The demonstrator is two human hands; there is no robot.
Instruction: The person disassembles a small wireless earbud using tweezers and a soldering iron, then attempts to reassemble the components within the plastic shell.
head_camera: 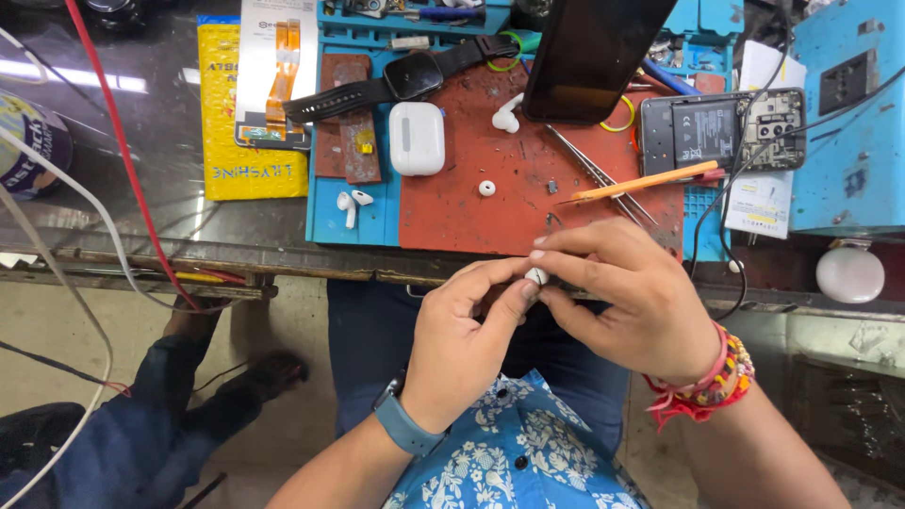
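My left hand (467, 335) and my right hand (627, 297) meet just off the bench's near edge, fingertips pinched together on a small white earbud (537, 275). Most of the earbud is hidden by my fingers. On the red mat (452, 203) ahead lie a white earbud charging case (417, 139), another white earbud (507, 113), a small white ear tip (486, 188), and metal tweezers (596, 175). A further white earbud (350, 205) rests on the blue mat (330, 217) to the left.
A black smartwatch (405, 77) lies at the back, beside a dark phone (589, 52) standing tilted. An opened phone (721, 132) and an orange pry tool (646, 181) sit right. A yellow packet (250, 141) lies left. Red and white cables cross the left side.
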